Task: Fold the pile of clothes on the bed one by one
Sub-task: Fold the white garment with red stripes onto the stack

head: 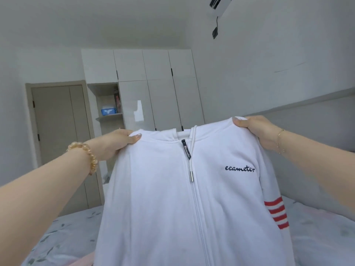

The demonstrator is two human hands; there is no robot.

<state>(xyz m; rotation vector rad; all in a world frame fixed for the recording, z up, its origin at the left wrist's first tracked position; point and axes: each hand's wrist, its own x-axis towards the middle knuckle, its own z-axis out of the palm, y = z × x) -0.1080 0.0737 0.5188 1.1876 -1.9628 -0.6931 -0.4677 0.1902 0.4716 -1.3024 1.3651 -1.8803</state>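
We've got the white zip hoodie [172,198] held up over the bed [63,233]; left hand [123,141] pinches one shoulder; right hand [255,129] grips the other.

Lighting: soft, even daylight filling the room, shadows staying faint. Glare: a bright patch reflecting off the glossy wardrobe door [138,112]. Distortion: wide-angle lens bending walls and forearms toward the edges. Focus: slight softness showing throughout, corners blurring most

Both arms extended forward and raised. Left hand [117,141] and right hand [255,129] each pinch fabric, thumbs in front.
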